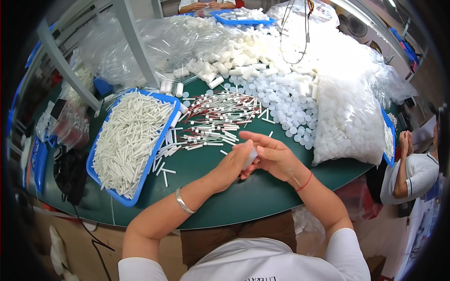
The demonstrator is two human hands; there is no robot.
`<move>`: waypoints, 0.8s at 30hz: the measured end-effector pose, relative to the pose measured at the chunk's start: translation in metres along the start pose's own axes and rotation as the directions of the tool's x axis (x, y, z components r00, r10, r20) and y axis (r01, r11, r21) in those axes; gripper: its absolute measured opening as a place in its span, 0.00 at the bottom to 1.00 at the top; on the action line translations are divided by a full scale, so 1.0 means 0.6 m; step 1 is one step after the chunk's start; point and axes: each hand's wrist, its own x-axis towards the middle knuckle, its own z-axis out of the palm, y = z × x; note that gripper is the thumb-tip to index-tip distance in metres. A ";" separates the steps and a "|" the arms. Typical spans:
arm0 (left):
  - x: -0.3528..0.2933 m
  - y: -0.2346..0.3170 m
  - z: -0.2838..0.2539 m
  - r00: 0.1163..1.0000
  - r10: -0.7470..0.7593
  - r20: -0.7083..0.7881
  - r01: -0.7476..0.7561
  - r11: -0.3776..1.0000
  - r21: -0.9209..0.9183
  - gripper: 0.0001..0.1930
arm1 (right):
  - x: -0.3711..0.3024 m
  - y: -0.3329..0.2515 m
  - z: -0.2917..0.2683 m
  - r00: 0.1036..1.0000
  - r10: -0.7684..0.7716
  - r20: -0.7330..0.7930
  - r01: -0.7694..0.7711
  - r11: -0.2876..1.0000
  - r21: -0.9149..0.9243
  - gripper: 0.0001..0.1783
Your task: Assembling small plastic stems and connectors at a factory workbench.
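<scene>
My left hand (pixel 230 165) and my right hand (pixel 280 161) meet over the near part of the green table. Between them is a small whitish translucent plastic piece (pixel 250 159), mostly covered by fingers. My left fingers are closed round it. The right thumb presses at its top, with the right index finger reaching over toward the left hand. Just beyond lie many thin white sticks with red leads (pixel 220 117), loosely heaped. Round translucent caps (pixel 293 114) spread farther right.
A blue tray (pixel 136 199) full of white sticks stands at left. A bulging clear bag (pixel 349 122) of caps sits at right. White cylinders (pixel 241 56) pile up behind, near grey metal posts (pixel 136 42). Other people sit at the far side and right (pixel 412 173).
</scene>
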 end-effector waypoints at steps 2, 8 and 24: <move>0.010 -0.003 0.000 0.999 -0.018 0.050 0.023 0.994 -0.103 0.26 | -0.006 -0.006 0.011 1.000 -0.017 0.016 0.017 1.000 -0.002 0.30; 0.007 0.007 0.011 0.986 -0.038 0.164 0.110 0.882 -0.458 0.26 | -0.063 -0.017 0.069 0.907 -0.389 0.164 0.257 0.203 -0.945 0.44; -0.142 0.003 0.050 0.941 0.325 -0.094 -0.180 0.718 0.672 0.13 | -0.404 0.140 0.032 0.718 -0.517 -0.466 -0.140 0.549 -0.824 0.37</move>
